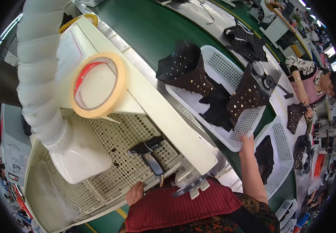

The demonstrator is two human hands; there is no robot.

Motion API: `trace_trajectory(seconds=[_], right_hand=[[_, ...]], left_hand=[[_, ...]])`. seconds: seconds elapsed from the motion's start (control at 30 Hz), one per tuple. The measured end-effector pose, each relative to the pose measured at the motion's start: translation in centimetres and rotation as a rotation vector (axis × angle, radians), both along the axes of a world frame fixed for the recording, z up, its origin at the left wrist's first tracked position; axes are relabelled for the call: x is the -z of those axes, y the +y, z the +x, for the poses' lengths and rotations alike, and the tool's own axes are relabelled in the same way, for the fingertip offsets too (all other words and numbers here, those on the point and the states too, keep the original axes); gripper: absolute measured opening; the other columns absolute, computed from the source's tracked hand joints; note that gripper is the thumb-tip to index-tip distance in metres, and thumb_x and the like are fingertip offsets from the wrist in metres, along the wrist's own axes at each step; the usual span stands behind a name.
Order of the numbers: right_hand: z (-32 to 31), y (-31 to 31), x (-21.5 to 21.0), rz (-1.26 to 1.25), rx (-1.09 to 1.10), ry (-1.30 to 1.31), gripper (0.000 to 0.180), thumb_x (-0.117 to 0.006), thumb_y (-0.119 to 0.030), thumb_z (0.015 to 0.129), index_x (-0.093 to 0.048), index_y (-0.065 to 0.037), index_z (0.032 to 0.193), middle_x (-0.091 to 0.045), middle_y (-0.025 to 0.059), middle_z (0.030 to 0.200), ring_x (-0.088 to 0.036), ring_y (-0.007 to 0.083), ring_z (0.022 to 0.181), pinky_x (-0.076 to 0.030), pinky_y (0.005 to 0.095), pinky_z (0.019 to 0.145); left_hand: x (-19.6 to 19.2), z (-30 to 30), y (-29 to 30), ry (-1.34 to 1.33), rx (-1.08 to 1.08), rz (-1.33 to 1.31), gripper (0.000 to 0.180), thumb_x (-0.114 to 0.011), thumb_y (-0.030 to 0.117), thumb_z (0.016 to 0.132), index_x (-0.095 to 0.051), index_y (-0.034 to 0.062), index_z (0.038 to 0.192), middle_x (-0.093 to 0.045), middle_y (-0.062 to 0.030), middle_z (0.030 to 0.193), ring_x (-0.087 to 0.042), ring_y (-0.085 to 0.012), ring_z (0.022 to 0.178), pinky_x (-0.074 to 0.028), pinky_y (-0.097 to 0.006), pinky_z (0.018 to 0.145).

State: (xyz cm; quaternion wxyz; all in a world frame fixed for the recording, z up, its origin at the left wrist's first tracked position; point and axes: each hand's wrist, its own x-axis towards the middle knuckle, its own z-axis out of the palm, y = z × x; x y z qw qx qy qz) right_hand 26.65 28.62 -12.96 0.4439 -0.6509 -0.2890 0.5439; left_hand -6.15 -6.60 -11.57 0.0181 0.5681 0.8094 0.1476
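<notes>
My right hand (247, 144) grips the near end of a white perforated plastic basket (210, 113). Inside lie dark shoe or boot uppers (249, 95), brown and black, dotted with metal studs. One studded piece (181, 64) sticks up over the basket's far left side. My left hand (135, 193) is at the front rim of a cream work booth (113, 198), fingers bent over that rim. Close to it, a black spray gun (148, 153) rests on the booth's grate, its hose running down toward the front.
A roll of masking tape (121, 87) lies on the booth top beside a thick white duct (39, 77). Beyond runs a green conveyor belt (144, 29). A second white basket (280, 155) stands to the right. Another person (312, 83) handles a studded piece at far right.
</notes>
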Motion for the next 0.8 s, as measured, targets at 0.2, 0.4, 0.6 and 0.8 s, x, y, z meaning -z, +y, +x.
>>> trace_trajectory(seconds=[0.2,0.4,0.6,0.8], right_hand=[[-9.7,3.7,0.9,0.078,-0.078,0.181,0.060,-0.047,0.003,0.078,-0.031,-0.004,0.135,-0.047,0.0159,0.127,-0.050,0.0301,0.116,-0.045,0.0430,0.096],[-27.3,17.6,-4.5,0.100,-0.736,0.077,0.078,-0.061,-0.031,0.088,-0.012,-0.013,0.147,-0.026,0.0183,0.147,-0.032,0.0360,0.131,-0.040,0.0577,0.095],[-27.8,12.3,-10.0,0.264,-0.807,0.294,0.075,-0.059,-0.021,0.087,-0.015,-0.004,0.146,-0.036,0.0195,0.141,-0.053,0.0250,0.111,-0.048,0.0380,0.088],[-15.5,4.8,-6.9,0.075,-1.144,0.156,0.050,-0.057,-0.021,0.090,-0.041,-0.003,0.134,-0.057,0.0110,0.119,-0.059,0.0180,0.096,-0.049,0.0314,0.081]], left_hand=[[-1.1,0.3,0.4,0.086,0.003,0.025,0.036,-0.064,0.013,0.069,-0.062,0.0112,0.104,-0.065,-0.0052,0.106,-0.064,-0.0249,0.088,-0.049,-0.038,0.074],[-0.7,0.9,0.4,0.062,-0.031,0.044,0.038,-0.073,0.022,0.066,-0.063,0.0116,0.102,-0.065,-0.0061,0.106,-0.064,-0.0239,0.087,-0.048,-0.037,0.074],[-1.2,1.2,0.8,0.146,-0.056,0.060,0.046,-0.078,0.026,0.063,-0.061,0.0090,0.102,-0.064,-0.0069,0.104,-0.062,-0.0254,0.086,-0.047,-0.037,0.073],[-0.8,1.5,0.7,0.153,-0.011,0.061,0.047,-0.076,0.025,0.066,-0.058,0.0063,0.105,-0.062,-0.0113,0.107,-0.061,-0.0301,0.086,-0.046,-0.040,0.072]])
